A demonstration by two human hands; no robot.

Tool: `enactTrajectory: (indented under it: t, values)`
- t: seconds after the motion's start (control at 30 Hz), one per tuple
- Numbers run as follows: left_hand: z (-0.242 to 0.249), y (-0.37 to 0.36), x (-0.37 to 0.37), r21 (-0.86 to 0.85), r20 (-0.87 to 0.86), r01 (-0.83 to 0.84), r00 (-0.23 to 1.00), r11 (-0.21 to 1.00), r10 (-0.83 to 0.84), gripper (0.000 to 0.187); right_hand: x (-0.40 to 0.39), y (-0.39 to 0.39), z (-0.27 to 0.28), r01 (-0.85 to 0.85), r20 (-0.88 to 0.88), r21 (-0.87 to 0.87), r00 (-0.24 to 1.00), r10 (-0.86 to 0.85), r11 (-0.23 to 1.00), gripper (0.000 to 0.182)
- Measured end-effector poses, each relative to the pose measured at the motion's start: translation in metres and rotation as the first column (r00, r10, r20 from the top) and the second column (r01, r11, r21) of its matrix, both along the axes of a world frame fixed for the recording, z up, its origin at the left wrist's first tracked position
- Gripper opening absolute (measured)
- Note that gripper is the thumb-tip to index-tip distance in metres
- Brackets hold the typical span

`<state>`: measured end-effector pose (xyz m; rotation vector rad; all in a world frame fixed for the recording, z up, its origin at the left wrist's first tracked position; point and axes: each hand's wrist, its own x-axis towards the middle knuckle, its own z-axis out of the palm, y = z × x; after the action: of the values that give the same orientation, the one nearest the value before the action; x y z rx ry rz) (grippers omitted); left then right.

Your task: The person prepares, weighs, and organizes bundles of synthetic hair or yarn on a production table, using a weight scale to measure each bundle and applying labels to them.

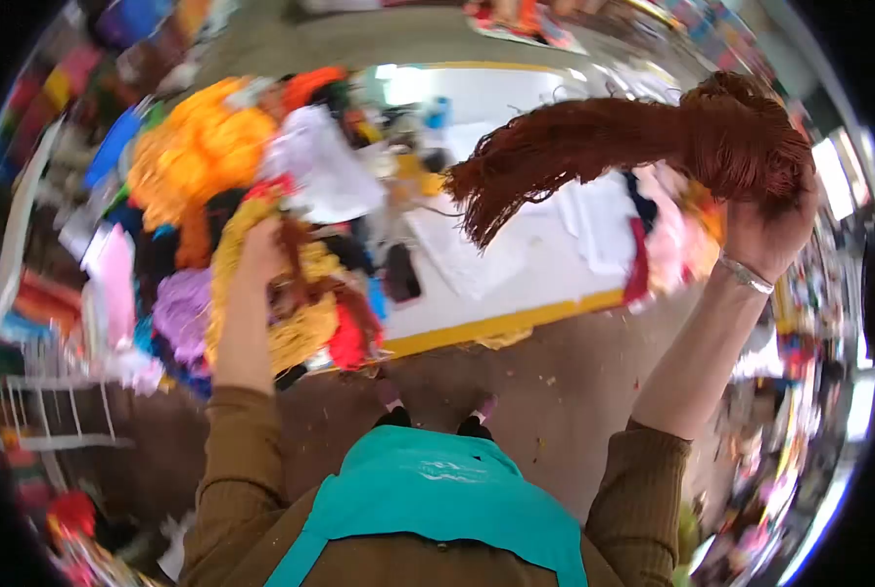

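Raised at the right, my right hand point(785, 230) is closed around a thick bundle of dark brown yarn point(643, 137). Its folded end bulges above my fingers, while loose frayed ends stretch left over the table. On the left, my left hand point(264, 252) reaches into a heap of yarn, beside reddish-brown strands point(296, 259) and a mustard-yellow hank point(305, 333). Blur and the yarn hide its fingers, so whether it grips anything does not show.
The white table point(447, 313) has a yellow edge. Orange yarn point(203, 147), a pale lilac bundle point(325, 166) and purple yarn point(185, 311) lie piled on the left. A dark phone-like object point(401, 274) rests mid-table. Pink material point(666, 225) lies at the right end. A white rack point(56, 411) stands lower left.
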<state>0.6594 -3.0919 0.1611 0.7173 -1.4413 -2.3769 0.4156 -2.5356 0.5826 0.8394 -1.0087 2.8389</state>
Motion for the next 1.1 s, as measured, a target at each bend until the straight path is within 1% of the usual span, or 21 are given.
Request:
enactTrajectory:
  t: [0.03,0.07,0.1,0.13,0.17,0.2,0.27,0.3,0.33,0.37,0.4,0.47,0.53,0.57,0.6,0.67,0.8,0.83,0.93,1.0,1.1]
  values:
    - [0.051,0.037,-0.01,-0.041,0.174,-0.152,0.972,0.988,0.157,0.013,0.009,0.033,0.009,0.453,0.102,0.049,0.884,-0.456,0.89,0.036]
    - [0.041,0.036,-0.005,-0.347,0.016,-0.048,0.998,0.937,0.057,0.011,0.014,0.08,0.01,0.484,0.144,0.037,0.863,-0.484,0.874,0.036]
    - [0.071,0.068,-0.007,-0.511,0.195,-0.007,0.973,0.86,0.124,0.011,0.019,0.125,0.011,0.53,0.136,0.051,0.836,-0.532,0.846,0.035]
    - [0.096,0.108,-0.007,-0.87,0.164,0.048,0.967,0.49,0.196,0.011,0.025,0.172,0.008,0.568,0.129,0.065,0.81,-0.572,0.82,0.034]
    - [0.125,0.16,-0.007,-0.91,0.097,0.014,0.979,0.414,0.181,0.011,0.02,0.256,-0.011,0.142,-0.037,0.049,0.989,-0.14,0.989,0.033]
    - [0.152,0.218,-0.005,-0.941,0.029,-0.03,0.985,0.338,0.167,0.011,0.03,0.295,-0.019,0.345,0.011,0.078,0.938,-0.347,0.935,0.032]
    - [0.186,0.321,-0.003,-0.842,0.154,0.16,0.987,0.515,-0.054,0.012,0.048,0.367,-0.038,0.557,0.136,0.171,0.803,-0.58,0.812,0.031]
    - [0.173,0.358,-0.009,-0.862,-0.014,0.114,0.969,0.494,-0.248,0.015,0.054,0.405,-0.058,0.571,0.069,0.219,0.8,-0.596,0.791,0.034]
    - [0.206,0.433,-0.018,-0.74,-0.069,0.208,0.922,0.64,-0.38,0.016,0.063,0.441,-0.079,0.585,0.008,0.272,0.792,-0.61,0.764,0.038]
    - [0.219,0.481,-0.026,-0.775,0.036,0.306,0.896,0.553,-0.444,0.016,0.073,0.465,-0.092,0.602,0.039,0.321,0.763,-0.645,0.731,0.037]
    - [0.221,0.523,-0.044,-0.82,-0.025,0.307,0.825,0.484,-0.565,0.017,0.078,0.495,-0.111,0.6,0.091,0.356,0.741,-0.666,0.716,0.036]
    - [0.255,0.62,-0.08,-0.699,-0.263,0.371,0.661,0.611,-0.702,0.019,0.09,0.549,-0.136,0.599,0.187,0.403,0.686,-0.703,0.692,0.032]
    - [0.28,0.703,-0.111,-0.564,-0.418,0.448,0.569,0.694,-0.708,0.012,0.09,0.605,-0.173,0.634,0.203,0.471,0.599,-0.775,0.613,0.029]
    - [0.289,0.739,-0.131,-0.517,-0.482,0.486,0.515,0.705,-0.709,0.011,0.089,0.628,-0.183,0.657,0.101,0.609,0.491,-0.865,0.444,0.024]
    - [0.292,0.77,-0.157,-0.519,-0.54,0.529,0.405,0.671,-0.738,0.013,0.087,0.649,-0.193,0.657,0.207,0.531,0.511,-0.834,0.535,0.022]
    - [0.299,0.835,-0.191,-0.553,-0.461,0.473,0.512,0.686,-0.725,0.015,0.084,0.693,-0.214,0.657,0.337,0.458,0.494,-0.801,0.598,0.02]
    - [0.285,0.959,-0.289,-0.677,-0.533,0.342,0.383,0.652,-0.755,0.016,0.084,0.784,-0.247,0.708,0.463,0.445,0.342,-0.818,0.548,0.019]
    - [0.28,0.991,-0.315,-0.672,-0.543,0.384,0.325,0.633,-0.774,0.016,0.087,0.807,-0.251,0.724,0.456,0.491,0.261,-0.851,0.485,0.019]
    - [0.28,1.107,-0.398,-0.819,-0.531,0.151,0.17,0.554,-0.83,0.031,0.097,0.867,-0.256,0.796,0.462,0.528,0.023,-0.886,0.296,0.021]
    - [0.285,1.197,-0.443,-0.745,-0.593,0.33,0.071,0.58,-0.802,0.03,0.102,0.908,-0.257,0.849,0.449,0.481,-0.024,-0.893,0.219,0.021]
    - [0.302,1.324,-0.493,-0.766,-0.567,0.391,-0.035,0.511,-0.823,0.028,0.095,0.964,-0.243,0.893,0.432,0.44,-0.114,-0.895,0.098,0.017]
